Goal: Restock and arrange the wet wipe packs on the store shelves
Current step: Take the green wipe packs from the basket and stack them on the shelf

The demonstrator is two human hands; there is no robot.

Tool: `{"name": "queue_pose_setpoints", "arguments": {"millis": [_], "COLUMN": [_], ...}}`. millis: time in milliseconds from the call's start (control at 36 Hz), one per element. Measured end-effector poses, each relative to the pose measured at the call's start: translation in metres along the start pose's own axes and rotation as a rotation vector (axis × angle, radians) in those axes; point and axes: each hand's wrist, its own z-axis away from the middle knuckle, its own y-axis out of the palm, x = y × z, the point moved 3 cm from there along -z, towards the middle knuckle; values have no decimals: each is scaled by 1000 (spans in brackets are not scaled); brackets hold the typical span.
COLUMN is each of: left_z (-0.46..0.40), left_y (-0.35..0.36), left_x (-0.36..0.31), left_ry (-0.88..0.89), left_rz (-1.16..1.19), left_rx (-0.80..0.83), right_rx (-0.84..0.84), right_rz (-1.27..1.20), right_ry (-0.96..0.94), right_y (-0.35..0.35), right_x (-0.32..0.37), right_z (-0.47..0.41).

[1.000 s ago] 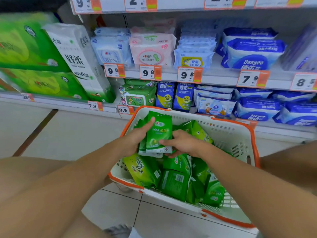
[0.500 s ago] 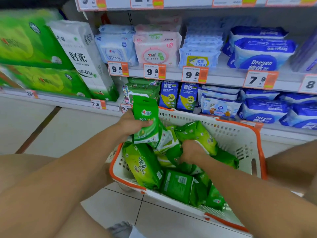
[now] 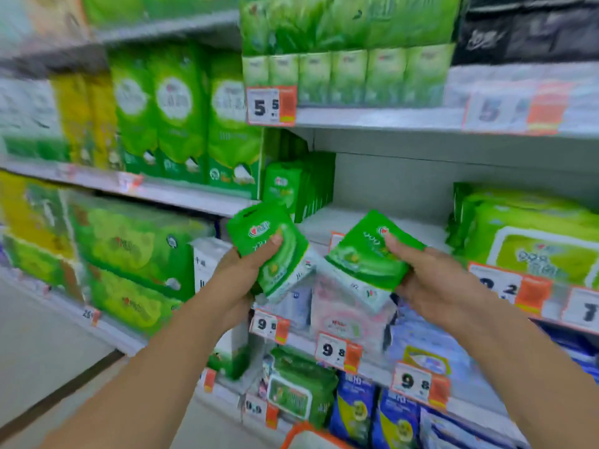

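Note:
My left hand (image 3: 241, 273) grips a small stack of green wet wipe packs (image 3: 270, 244), thumb across the front. My right hand (image 3: 428, 273) holds another green wet wipe pack stack (image 3: 359, 254), tilted, thumb on top. Both are raised in front of a middle shelf (image 3: 372, 222). At that shelf's left end a row of the same green packs (image 3: 298, 186) stands upright, with bare white shelf to their right. Only the orange rim of the basket (image 3: 304, 432) shows at the bottom edge.
Large light-green wipe packs (image 3: 525, 234) lie at the right of the same shelf. Tall green tissue packs (image 3: 181, 118) fill the shelf to the left. Price tags (image 3: 270, 105) line the shelf edges. Pink and blue wipe packs (image 3: 350, 315) sit on the shelves below.
Both hands have lifted out of the basket, each with green packs, up to the middle shelf. My view has swung upward, so the basket has dropped nearly out of sight.

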Motion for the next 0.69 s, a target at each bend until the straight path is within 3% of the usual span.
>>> {"name": "queue_pose_setpoints", "arguments": {"millis": [167, 306, 472, 694], "left_z": [-33, -62, -84, -102], "left_y": [-33, -50, -72, -66], "left_x": [18, 22, 8, 10], "left_ry": [42, 61, 156, 171], "left_rz": [161, 229, 158, 169], "left_rx": [-206, -314, -293, -267], "right_rx": [31, 14, -122, -202], "right_rz": [126, 533, 871, 918], "right_ry": [-268, -484, -410, -257], "right_y": [68, 108, 110, 117], "right_x": [38, 24, -21, -37], "right_z": [-113, -199, -251, -265]}}
